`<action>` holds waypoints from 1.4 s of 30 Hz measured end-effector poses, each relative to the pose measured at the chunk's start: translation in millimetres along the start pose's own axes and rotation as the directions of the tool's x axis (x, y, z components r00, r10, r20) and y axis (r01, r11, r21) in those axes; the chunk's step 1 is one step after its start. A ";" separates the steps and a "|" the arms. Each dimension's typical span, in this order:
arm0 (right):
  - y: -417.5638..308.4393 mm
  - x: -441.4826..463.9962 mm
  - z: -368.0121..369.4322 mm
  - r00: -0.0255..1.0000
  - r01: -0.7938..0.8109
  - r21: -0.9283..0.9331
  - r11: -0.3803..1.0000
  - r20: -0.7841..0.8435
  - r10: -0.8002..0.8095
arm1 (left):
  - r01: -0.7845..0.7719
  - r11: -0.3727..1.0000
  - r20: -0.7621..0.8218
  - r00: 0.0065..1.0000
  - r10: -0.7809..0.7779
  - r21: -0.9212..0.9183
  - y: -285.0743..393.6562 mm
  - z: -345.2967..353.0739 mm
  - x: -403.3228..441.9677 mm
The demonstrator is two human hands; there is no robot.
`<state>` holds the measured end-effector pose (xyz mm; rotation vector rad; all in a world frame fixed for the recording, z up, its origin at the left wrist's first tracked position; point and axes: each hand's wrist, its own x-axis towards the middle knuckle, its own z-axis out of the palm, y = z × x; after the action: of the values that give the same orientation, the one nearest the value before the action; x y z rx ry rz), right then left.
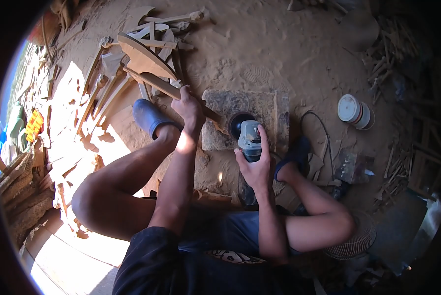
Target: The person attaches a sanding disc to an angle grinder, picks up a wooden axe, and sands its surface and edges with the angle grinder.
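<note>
My left hand (188, 107) is closed around the handle of a wooden axe (166, 87), whose broad curved blade points up and left. The handle's lower end reaches over a worn block (274, 105) on the ground. In my right hand (256, 169) is an angle grinder (250, 139), gripped by its body with the thumb and fingers along the sides. Its dark round disc (237, 124) sits at the handle's lower end, above the block; I cannot tell whether they touch.
Carved wooden pieces (109, 64) are piled at the upper left. A white bucket (349, 109) stands at the right, with a black cable (323, 125) nearby. Scrap sticks (385, 59) and a fan guard (355, 238) lie farther right. My feet in blue clogs (150, 117) flank the block.
</note>
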<state>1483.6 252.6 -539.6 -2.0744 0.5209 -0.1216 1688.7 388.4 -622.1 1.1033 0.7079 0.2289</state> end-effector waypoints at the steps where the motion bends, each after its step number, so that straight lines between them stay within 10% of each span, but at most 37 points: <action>1: -3.7 1.3 -0.9 1.000 -0.006 0.031 1.000 0.011 0.006 | 0.007 1.000 -0.003 1.000 -0.007 0.004 1.5 0.8 -1.4; 26: 1.3 -6.3 -2.7 1.000 0.012 -0.001 1.000 0.013 -0.012 | -0.280 0.943 0.139 0.956 0.258 0.179 10.4 21.7 -42.9; 38: -29.9 -17.7 -8.8 0.999 -0.038 -0.403 0.914 -0.012 0.036 | -0.248 0.956 0.120 0.966 0.230 0.157 4.8 23.8 -40.3; 42: -21.8 -9.8 -21.0 0.997 -0.008 -0.170 0.985 -0.073 -0.004 | -0.144 0.981 0.093 0.987 0.133 0.130 8.3 20.2 -23.1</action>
<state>1475.6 249.7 -508.9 -2.2430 0.5960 -0.1574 1685.1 365.7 -600.2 1.2876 0.5784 0.2539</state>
